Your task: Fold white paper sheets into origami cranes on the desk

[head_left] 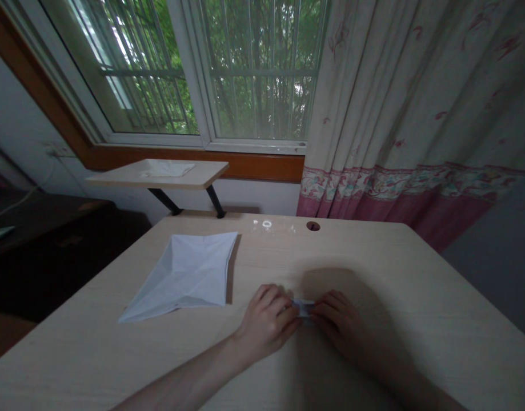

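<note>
Clamping small paper (304, 308) with fingers of left hand (266, 321) and right hand (337, 322), low on table (416, 319) for steadiness.

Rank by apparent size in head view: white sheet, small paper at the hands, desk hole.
1. sheet: clearly largest.
2. small paper: its visible part slightly beats the hole. This is unsure, since the left hand and right hand cover most of it and it sits nearer.
3. hole.

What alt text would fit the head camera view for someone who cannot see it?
The left hand and right hand pinch a small folded white paper between them on a pale wooden table. A larger creased white sheet lies on the table to their left, with a barred window and a floral curtain behind.
</note>
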Demonstrator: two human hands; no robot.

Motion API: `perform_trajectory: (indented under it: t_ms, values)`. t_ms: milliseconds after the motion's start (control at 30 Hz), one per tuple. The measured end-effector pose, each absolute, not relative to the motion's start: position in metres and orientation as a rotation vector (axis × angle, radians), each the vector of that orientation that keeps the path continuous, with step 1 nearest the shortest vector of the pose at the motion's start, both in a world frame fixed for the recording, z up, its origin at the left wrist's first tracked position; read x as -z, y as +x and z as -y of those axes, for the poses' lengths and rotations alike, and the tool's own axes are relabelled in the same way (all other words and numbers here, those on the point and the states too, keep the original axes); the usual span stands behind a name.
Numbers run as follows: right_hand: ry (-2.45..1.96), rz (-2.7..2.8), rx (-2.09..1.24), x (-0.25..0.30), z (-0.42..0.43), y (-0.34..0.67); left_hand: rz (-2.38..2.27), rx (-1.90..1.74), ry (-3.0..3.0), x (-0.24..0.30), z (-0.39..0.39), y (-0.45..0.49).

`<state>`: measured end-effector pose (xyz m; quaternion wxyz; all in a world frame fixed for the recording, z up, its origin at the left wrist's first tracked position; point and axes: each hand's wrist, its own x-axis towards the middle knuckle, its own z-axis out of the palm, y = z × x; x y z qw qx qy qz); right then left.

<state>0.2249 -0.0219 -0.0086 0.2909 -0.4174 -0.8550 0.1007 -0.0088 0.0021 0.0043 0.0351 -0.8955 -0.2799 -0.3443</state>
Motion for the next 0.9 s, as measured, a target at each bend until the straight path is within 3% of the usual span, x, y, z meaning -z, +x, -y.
perform_trajectory:
  t_ms: [367, 900]
  values:
    - [-1.041, 2.299, -0.226, 0.002, 0.024, 0.223, 1.035, 0.856, -3.057, -0.012, -0.005, -0.007]
    - [-1.023, 2.322, -0.152, 0.004, 0.024, 0.224, 1.146, 0.902, -3.126, -0.013, -0.007, -0.006]
